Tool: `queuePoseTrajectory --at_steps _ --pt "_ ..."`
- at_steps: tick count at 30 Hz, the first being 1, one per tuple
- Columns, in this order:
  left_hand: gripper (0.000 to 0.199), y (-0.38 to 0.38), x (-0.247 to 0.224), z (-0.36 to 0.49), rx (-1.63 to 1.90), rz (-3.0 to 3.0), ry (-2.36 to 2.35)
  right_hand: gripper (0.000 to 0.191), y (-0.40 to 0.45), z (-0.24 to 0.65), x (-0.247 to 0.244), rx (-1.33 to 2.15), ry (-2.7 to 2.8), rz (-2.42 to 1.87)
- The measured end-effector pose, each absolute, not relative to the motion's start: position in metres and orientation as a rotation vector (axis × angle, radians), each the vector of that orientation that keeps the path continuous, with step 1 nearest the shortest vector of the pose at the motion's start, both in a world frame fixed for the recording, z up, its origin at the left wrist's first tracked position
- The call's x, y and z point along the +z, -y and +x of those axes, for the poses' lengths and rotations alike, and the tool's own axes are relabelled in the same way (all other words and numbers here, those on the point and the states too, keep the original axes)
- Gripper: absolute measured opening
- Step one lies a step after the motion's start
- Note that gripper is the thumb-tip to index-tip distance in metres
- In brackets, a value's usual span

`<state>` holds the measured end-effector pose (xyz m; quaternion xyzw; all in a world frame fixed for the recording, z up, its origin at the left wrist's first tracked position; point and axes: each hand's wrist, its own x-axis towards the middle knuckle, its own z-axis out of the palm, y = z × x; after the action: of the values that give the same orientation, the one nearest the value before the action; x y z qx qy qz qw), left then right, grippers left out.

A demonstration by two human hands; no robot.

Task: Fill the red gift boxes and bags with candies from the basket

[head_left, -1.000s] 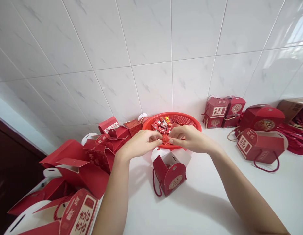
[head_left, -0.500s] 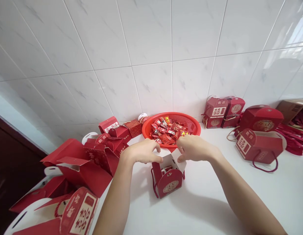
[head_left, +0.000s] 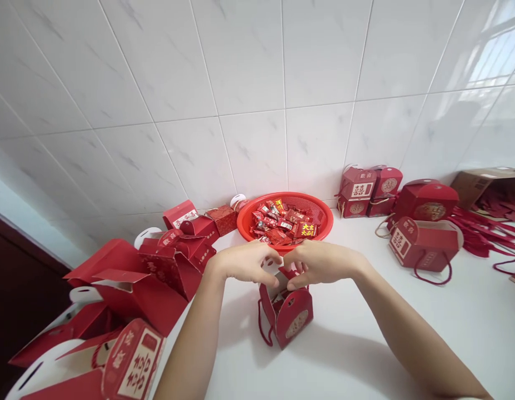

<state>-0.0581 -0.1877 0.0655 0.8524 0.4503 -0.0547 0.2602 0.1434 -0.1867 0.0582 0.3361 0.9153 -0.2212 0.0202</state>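
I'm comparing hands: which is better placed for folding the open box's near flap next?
Probably the right hand: its thumb appears just above the near flap, while the left hand's is nearer the box's left side.

Head-worn view looks forward and down over the hands (head_left: pixel 278 266).

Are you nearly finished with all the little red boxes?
Not nearly, it seems. The stacked boxes on the right look closed. Left hand and right hand are at an open box, packets inside. It isn't shut, the basket holds lots of sweets, and several boxes on the left gape open.
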Motion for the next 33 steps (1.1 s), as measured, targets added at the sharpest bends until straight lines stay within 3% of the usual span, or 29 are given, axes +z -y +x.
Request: queuePoseTrajectory --at_steps 5,8,15,22,28,30,33 --pt "0.036 0.181 0.052 -0.062 -0.044 2.195 -1.095 0.009 0.201 0.152 0.039 -0.775 -3.074 1.107" --pt "0.036 0.182 0.042 -0.063 0.070 2.150 -1.046 0.015 0.210 0.155 0.026 -0.907 -3.180 1.166" --pt "0.054 0.211 0.029 -0.070 0.392 1.844 -1.204 0.021 0.226 0.157 0.007 -1.077 -3.275 1.260" --pt "0.062 0.239 0.012 -0.080 0.595 1.862 -1.178 0.040 0.239 0.167 -0.010 -1.317 -3.259 1.033" --pt "0.074 0.252 -0.018 -0.056 0.839 1.826 -1.371 0.037 0.242 0.168 -0.043 -1.346 -3.384 1.248" --pt "0.068 0.255 -0.025 -0.049 0.921 1.812 -1.416 0.039 0.241 0.165 -0.052 -1.343 -3.422 1.375" --pt "0.040 0.260 -0.032 -0.045 1.034 1.762 -1.366 0.044 0.240 0.160 -0.061 -1.351 -3.428 1.512"
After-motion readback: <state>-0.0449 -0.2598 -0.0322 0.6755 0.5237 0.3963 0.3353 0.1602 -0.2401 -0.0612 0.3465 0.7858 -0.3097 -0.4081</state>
